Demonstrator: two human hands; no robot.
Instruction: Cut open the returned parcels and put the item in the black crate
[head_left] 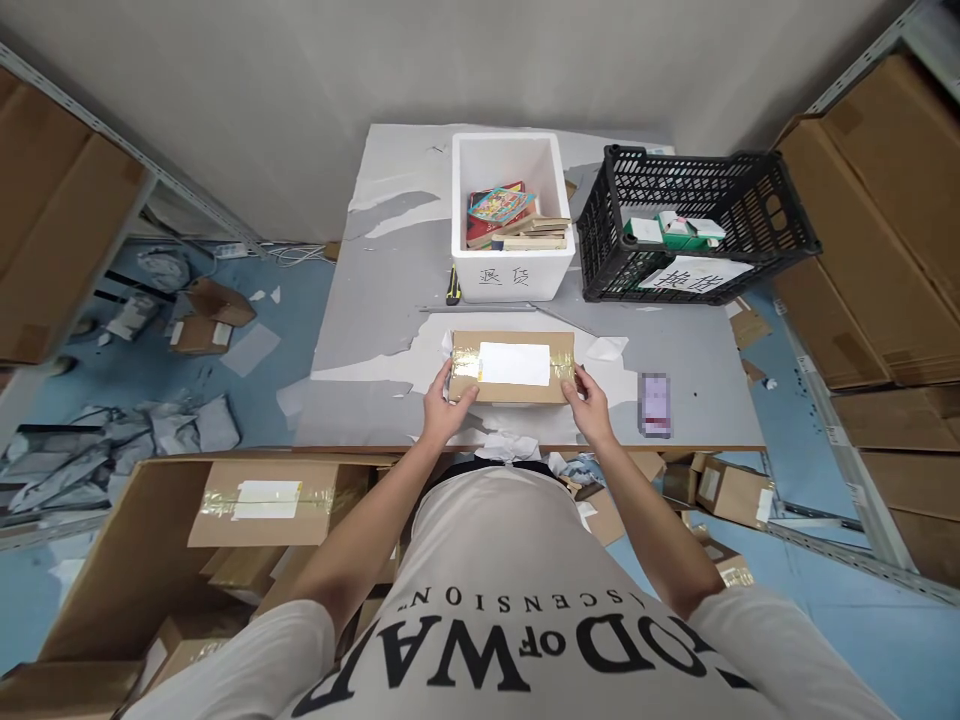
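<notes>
A flat brown cardboard parcel (513, 385) with a white label and clear tape lies on the grey table (375, 300), near its front edge. My left hand (447, 404) grips the parcel's left end, thumb on top. My right hand (588, 400) holds its right end the same way. The parcel rests flat between both hands.
Behind the parcel stands a white foam box (511, 270) with books, and a black plastic crate (697, 225) with small cartons to its right. A phone (655, 404) lies right of my hand. A large open carton (150, 540) with taped parcels sits on the floor at left. Shelves of cardboard flank both sides.
</notes>
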